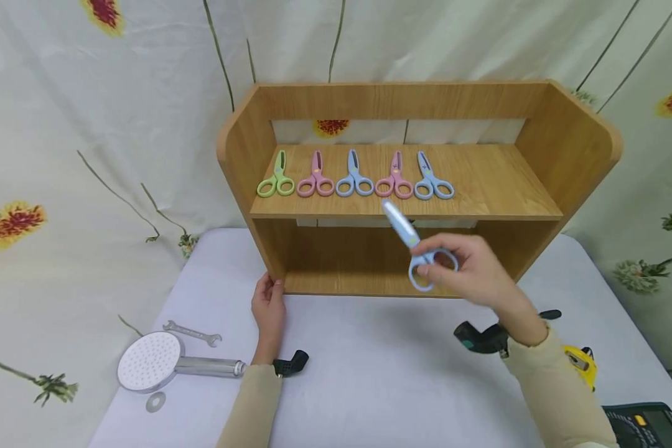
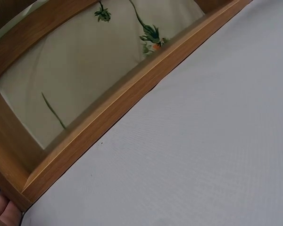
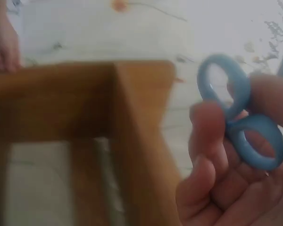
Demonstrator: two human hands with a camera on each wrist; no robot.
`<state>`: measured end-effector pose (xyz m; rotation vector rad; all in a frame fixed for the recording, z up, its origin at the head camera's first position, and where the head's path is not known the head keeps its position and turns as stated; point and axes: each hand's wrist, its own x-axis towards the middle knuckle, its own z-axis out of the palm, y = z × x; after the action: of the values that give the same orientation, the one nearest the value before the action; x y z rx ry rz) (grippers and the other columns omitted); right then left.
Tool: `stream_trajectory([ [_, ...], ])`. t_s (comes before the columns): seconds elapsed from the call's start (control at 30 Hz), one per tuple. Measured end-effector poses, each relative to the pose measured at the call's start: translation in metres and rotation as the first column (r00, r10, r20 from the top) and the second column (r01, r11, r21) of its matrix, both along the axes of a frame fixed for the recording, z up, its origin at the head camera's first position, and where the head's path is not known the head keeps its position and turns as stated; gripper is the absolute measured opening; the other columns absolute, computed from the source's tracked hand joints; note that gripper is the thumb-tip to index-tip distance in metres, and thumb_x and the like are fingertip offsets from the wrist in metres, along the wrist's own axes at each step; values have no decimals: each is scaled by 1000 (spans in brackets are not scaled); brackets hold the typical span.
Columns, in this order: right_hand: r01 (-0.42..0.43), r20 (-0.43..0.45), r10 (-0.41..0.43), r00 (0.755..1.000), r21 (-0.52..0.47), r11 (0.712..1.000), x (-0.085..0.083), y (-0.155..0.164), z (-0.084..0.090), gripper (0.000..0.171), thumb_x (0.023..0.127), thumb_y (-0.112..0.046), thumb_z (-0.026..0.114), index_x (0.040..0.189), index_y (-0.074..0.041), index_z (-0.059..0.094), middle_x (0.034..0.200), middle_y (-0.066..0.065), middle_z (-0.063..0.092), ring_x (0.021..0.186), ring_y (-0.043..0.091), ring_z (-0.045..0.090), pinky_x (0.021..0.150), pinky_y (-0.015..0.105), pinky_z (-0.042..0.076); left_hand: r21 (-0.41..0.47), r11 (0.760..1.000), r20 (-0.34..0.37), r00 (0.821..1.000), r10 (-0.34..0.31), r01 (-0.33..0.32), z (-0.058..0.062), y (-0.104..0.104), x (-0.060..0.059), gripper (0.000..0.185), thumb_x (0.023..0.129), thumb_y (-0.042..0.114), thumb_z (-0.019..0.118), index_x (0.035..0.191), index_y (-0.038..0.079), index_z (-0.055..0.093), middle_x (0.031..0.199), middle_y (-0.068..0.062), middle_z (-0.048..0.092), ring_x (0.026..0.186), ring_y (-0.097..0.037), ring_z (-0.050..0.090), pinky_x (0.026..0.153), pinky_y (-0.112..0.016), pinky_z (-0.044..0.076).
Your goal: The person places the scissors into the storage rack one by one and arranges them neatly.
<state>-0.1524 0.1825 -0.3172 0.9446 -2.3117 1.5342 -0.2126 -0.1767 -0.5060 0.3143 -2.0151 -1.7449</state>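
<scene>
My right hand (image 1: pixel 470 267) holds a pair of light blue scissors (image 1: pixel 401 225) by the handle loops, in front of the shelf. The blades point up and left. In the right wrist view the blue handle loops (image 3: pixel 258 149) sit between thumb and fingers. My left hand (image 1: pixel 269 314) grips the lower left corner of the wooden shelf (image 1: pixel 409 99); in the left wrist view only its fingertips (image 2: pixel 4 209) show. On the upper board lie green scissors (image 1: pixel 280 165), pink scissors (image 1: pixel 316 165), blue scissors (image 1: pixel 353 165), more pink scissors (image 1: pixel 396 165) and more blue scissors (image 1: pixel 425 165), side by side.
Left on the white table (image 1: pixel 358 386) lie a shower head (image 1: pixel 151 361), a wrench (image 1: pixel 193 333) and a metal washer (image 1: pixel 155 402). To the right are a yellow tape measure (image 1: pixel 581 364) and a multimeter (image 1: pixel 649 423), partly cut off. Flowered cloth (image 1: pixel 145 93) hangs behind.
</scene>
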Motion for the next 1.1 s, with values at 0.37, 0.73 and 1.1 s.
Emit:
stream_trajectory([
  [0.37,510,-1,-528,850,254,822,-88,52,66,32,95,-21,66,119,-2,70,90,4,62,80,19,48,66,25,36,5,1000,8,1000,-2,2,1,-3,0,38,105,12,53,140,1,57,139,-21,62,124,-30,61,87,-1,44],
  [0.73,574,-98,-581,808,355,738,-97,59,48,41,94,-28,66,126,-3,67,117,24,70,102,35,57,84,41,39,-4,1000,22,1000,11,-11,8,2,4,38,105,10,52,140,-3,55,139,-24,61,124,-34,61,85,0,43],
  [1.1,576,-120,-571,812,315,754,-93,61,42,33,93,-18,67,121,-1,69,110,24,73,95,33,62,79,36,41,-1,1000,38,999,-20,20,2,-2,3,40,105,18,53,142,3,56,142,-19,61,128,-31,61,87,-2,44],
])
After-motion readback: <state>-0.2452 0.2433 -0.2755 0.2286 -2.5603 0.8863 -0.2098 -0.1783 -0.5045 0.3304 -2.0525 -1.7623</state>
